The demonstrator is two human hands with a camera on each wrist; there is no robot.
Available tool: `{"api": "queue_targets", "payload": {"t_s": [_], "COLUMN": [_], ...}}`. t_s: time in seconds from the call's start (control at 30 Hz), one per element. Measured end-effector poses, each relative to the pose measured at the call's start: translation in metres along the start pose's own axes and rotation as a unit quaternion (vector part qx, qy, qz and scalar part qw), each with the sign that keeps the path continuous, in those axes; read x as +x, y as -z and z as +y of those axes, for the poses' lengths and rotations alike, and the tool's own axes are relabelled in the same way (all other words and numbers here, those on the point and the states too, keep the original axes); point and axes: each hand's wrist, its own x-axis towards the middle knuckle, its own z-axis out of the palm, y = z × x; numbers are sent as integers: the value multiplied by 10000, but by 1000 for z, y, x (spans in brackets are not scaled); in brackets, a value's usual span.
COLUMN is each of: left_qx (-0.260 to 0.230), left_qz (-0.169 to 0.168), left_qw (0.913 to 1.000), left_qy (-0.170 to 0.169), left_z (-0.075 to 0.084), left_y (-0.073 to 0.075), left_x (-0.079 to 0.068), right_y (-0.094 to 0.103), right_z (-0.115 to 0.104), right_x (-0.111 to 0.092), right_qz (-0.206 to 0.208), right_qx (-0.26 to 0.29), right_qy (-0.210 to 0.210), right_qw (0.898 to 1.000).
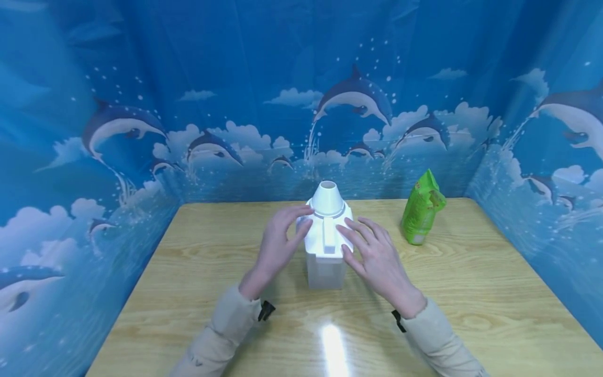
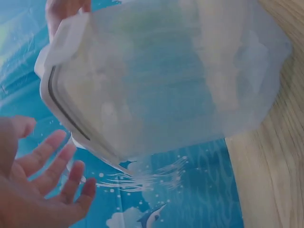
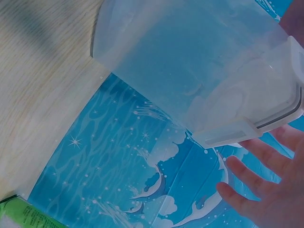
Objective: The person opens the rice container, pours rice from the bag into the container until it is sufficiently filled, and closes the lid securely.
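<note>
A translucent plastic storage container (image 1: 326, 271) stands upright at mid-table, topped by a white lid (image 1: 346, 224) with a cone-shaped cap (image 1: 327, 199) and side clips. Beside the lid's left side is my left hand (image 1: 279, 238), its fingers spread and slightly bent; in the left wrist view a gap shows between them and the lid rim. My right hand (image 1: 377, 256) is at the opposite side, fingers loosely spread. In the right wrist view its fingertips (image 3: 249, 145) come right up to a clip (image 3: 228, 133) on the lid. Neither hand grips anything.
A green bag (image 1: 421, 212) with a folded top stands at the back right of the wooden table (image 1: 212, 272). Blue curtains (image 1: 264, 57) printed with dolphins surround the back and sides. Light reflects off the table's front.
</note>
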Motion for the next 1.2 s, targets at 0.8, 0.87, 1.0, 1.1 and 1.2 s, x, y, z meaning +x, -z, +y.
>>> {"api": "queue_targets", "payload": {"t_s": [0.8, 0.87, 1.0, 1.1, 1.2], "left_qx": [2528, 2625, 2736, 2731, 2729], "left_qz": [-171, -178, -211, -208, -176], "left_qw": [9561, 9533, 9501, 9501, 9499], "left_qy": [-1473, -1484, -1485, -1491, -1511], "left_z": [3, 3, 3, 3, 3], "left_y": [-28, -28, -27, -27, -27], "left_x": [-42, -42, -42, -42, -42], "right_y": [2, 3, 3, 4, 4], "right_z": [0, -1, -2, -2, -2], "right_x": [2, 2, 3, 3, 3], "right_qz": [-97, -102, -144, -161, -154], "right_qx": [-12, -9, -17, -27, -26], "right_qy": [-64, -63, -76, -81, -86], "right_qw": [9999, 9999, 9999, 9998, 9998]}}
